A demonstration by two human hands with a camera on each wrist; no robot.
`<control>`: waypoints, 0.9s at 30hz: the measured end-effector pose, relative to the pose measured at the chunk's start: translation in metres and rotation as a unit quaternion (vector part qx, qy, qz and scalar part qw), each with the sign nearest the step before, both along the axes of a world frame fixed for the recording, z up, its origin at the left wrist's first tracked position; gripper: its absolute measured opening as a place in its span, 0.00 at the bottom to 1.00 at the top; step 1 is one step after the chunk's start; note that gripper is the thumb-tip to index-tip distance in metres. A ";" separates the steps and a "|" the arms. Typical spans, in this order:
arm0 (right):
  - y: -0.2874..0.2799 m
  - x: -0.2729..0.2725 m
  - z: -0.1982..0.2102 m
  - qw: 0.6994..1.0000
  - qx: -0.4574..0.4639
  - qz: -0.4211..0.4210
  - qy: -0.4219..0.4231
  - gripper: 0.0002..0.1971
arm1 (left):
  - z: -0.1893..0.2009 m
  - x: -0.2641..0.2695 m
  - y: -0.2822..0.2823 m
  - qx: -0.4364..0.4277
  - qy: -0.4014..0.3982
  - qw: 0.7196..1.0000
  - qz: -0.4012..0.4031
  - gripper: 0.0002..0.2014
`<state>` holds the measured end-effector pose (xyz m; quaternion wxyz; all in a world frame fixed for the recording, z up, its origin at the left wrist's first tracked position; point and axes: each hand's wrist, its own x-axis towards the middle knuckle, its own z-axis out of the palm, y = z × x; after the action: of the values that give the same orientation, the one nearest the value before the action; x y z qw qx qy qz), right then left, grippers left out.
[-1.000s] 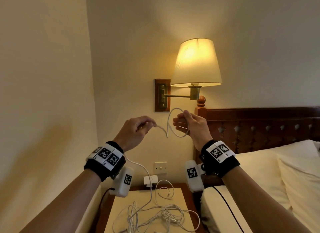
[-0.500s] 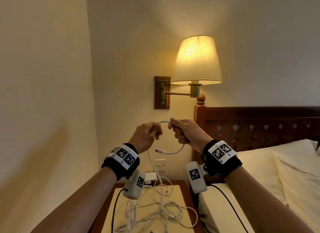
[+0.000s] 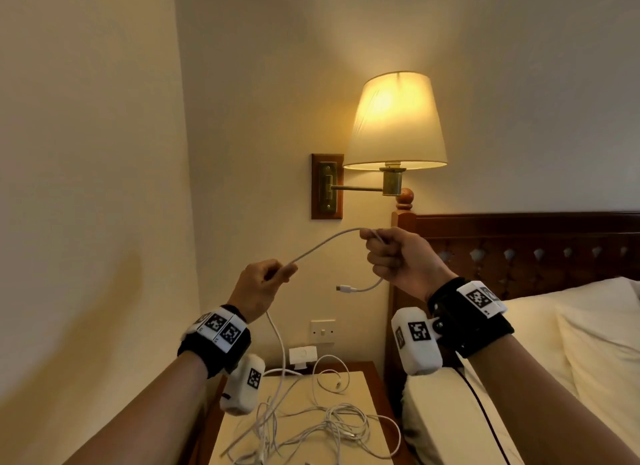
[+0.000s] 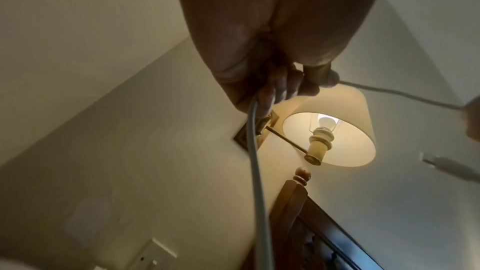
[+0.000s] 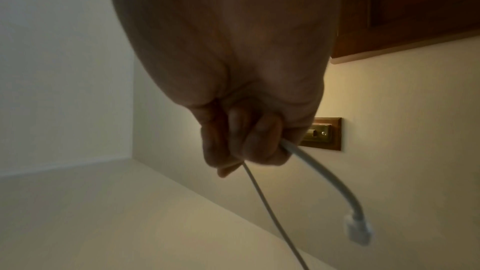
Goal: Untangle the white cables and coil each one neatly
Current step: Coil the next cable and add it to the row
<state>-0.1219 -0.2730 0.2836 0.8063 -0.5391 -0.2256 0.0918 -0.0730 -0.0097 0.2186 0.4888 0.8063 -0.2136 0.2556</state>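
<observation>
Both hands are raised in front of the wall, holding one white cable (image 3: 322,244) stretched between them. My left hand (image 3: 268,279) pinches it at the lower left; from there it drops (image 4: 255,171) to the nightstand. My right hand (image 3: 388,256) grips it in a fist at the upper right, and a short tail with a plug (image 3: 344,288) hangs below that fist (image 5: 357,231). A tangle of white cables (image 3: 325,426) lies on the nightstand top (image 3: 360,395) below.
A lit wall lamp (image 3: 394,118) on a brass arm hangs just above the hands. A dark wooden headboard (image 3: 519,246) and a bed with a pillow (image 3: 588,343) are at the right. A wall switch (image 3: 322,331) and a white charger (image 3: 303,355) sit above the nightstand.
The small loop held between the hands has been pulled out: the hands moved apart, the left one down and left, and the cable now runs in a single span with its plug end hanging from the right fist.
</observation>
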 end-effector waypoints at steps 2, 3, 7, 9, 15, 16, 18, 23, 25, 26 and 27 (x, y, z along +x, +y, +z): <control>-0.007 0.002 0.002 1.000 -0.017 -0.013 -0.015 0.16 | -0.012 -0.001 0.006 -0.092 0.067 0.992 -0.052 0.19; -0.009 0.003 0.002 0.999 -0.027 -0.022 -0.024 0.17 | -0.015 -0.002 0.007 -0.113 0.097 0.986 -0.068 0.19; -0.005 0.006 -0.001 0.995 -0.017 -0.074 -0.061 0.14 | -0.019 -0.018 -0.008 0.077 0.143 0.986 -0.044 0.21; 0.001 0.008 -0.004 0.990 -0.006 -0.118 -0.074 0.12 | -0.015 -0.034 -0.027 0.241 0.156 0.957 -0.045 0.24; 0.023 0.008 -0.006 0.955 -0.148 -0.207 -0.154 0.13 | 0.015 -0.072 -0.072 0.413 0.133 0.897 -0.078 0.25; 0.025 0.007 -0.006 0.951 -0.168 -0.203 -0.159 0.14 | 0.021 -0.077 -0.074 0.443 0.097 0.889 -0.068 0.24; 0.025 0.007 -0.007 0.945 -0.211 -0.185 -0.169 0.15 | 0.034 -0.081 -0.075 0.450 0.024 0.892 -0.046 0.19; 0.025 0.002 -0.015 0.932 -0.273 -0.148 -0.189 0.19 | 0.054 -0.073 -0.067 0.329 -0.145 0.933 -0.025 0.09; 0.027 0.000 -0.017 0.956 -0.227 -0.101 -0.156 0.20 | 0.057 -0.062 -0.061 0.292 -0.177 0.940 -0.006 0.09; 0.028 -0.001 -0.018 0.967 -0.201 -0.085 -0.134 0.20 | 0.058 -0.056 -0.058 0.266 -0.190 0.945 -0.001 0.10; 0.029 -0.001 -0.018 0.976 -0.174 -0.071 -0.111 0.19 | 0.059 -0.051 -0.055 0.240 -0.200 0.950 -0.003 0.11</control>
<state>-0.1229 -0.2443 0.2660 0.6740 -0.6929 -0.2559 0.0118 -0.1241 -0.0650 0.2775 0.2292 0.8313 -0.3644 0.3516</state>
